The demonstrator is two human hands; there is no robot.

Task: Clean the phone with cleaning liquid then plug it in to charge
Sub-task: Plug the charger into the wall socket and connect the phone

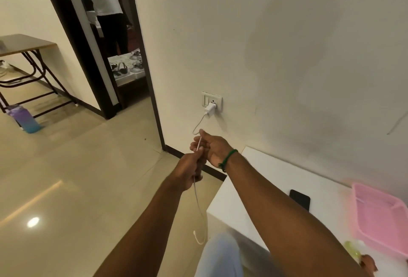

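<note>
White cable (197, 199) runs from the charger (209, 109), which is plugged in just beyond our hands. Our right hand (213, 147) curls round the cable, our left hand (191, 169) grips it just below, and the free end hangs beneath. The phone (299, 199) lies right of our right forearm, unconnected. We cannot confirm cleaning; plugging the phone in is not yet done.

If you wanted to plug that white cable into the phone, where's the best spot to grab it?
The cable near its loose tip, pinched from the side: that end hangs free below the left hand and curls upward, while the other end sits in the charger.
</note>
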